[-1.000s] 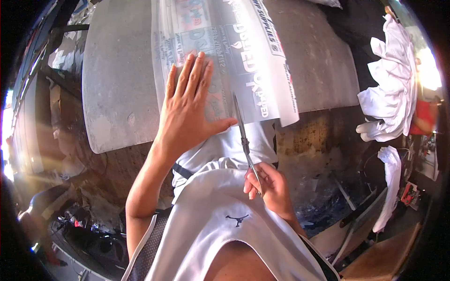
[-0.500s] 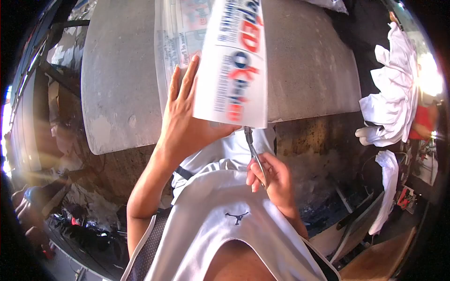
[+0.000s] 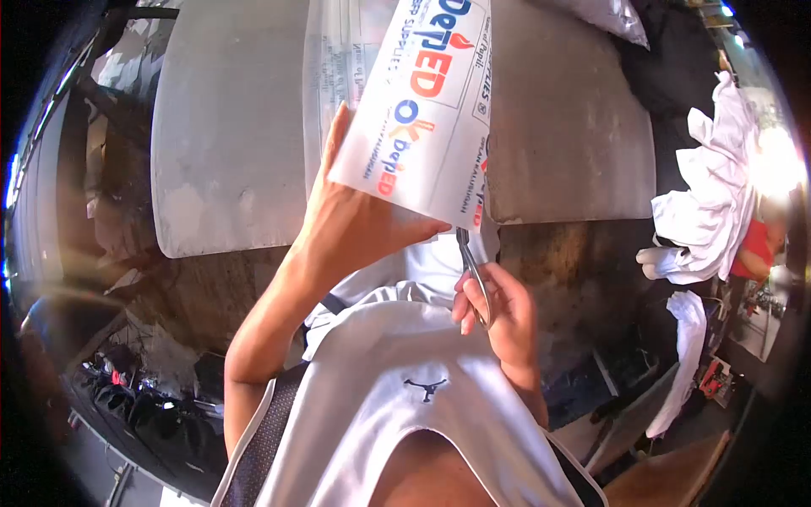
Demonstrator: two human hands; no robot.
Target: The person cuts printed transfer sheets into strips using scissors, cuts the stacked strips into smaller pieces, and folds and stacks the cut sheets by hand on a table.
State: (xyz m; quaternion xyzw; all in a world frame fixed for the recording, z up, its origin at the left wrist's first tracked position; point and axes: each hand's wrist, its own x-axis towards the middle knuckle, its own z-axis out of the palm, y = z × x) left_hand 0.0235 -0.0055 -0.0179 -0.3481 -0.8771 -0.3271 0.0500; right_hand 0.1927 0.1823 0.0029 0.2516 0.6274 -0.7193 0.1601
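My left hand [image 3: 359, 224] is closed on a white printed sheet [image 3: 422, 127] with "DepED OK" lettering in blue and red. Its thumb points along the lower edge, and part of the fingers is hidden behind the sheet. In my right hand [image 3: 507, 308] is a slim pair of metal scissors [image 3: 473, 270], seen nearly edge-on. Their tips meet the sheet's lower right corner, and I cannot see whether the blades are apart. Behind the sheet, more clear printed film [image 3: 325, 118] lies over the table.
The worn grey tabletop [image 3: 228, 152] spreads out on both sides of the sheet. White cloth pieces [image 3: 710, 194] hang at the right, with a long white strip [image 3: 680, 363] below them. A plastic bag [image 3: 612, 17] lies at the far right edge. Dark clutter [image 3: 144, 397] sits at lower left.
The sheet has tilted and turned, so more print on its right side shows. Both hands have shifted slightly, the right one with the scissors a little rightward.
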